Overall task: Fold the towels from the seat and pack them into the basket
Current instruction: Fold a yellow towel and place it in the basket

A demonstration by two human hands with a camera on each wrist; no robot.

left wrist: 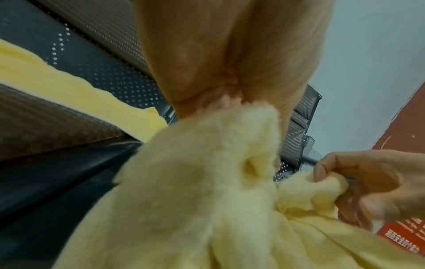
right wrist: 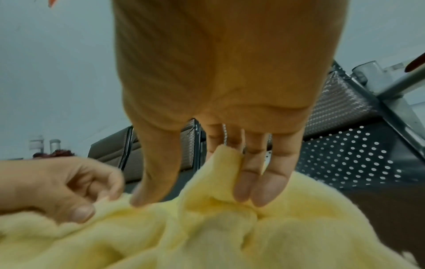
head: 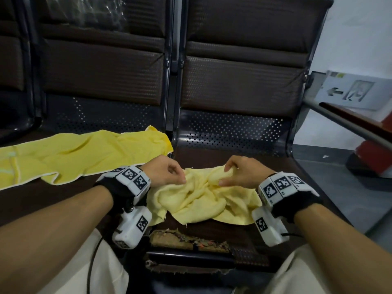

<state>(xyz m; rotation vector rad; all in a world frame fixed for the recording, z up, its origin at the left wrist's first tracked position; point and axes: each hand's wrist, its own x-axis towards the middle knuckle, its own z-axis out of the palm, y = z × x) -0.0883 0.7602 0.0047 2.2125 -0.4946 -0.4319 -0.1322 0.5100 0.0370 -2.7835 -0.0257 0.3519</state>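
Left hand and right hand pinch crumpled towel edges

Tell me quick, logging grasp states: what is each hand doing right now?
Left hand: pinching the crumpled towel at its left edge.
Right hand: pinching a raised fold of the same towel.
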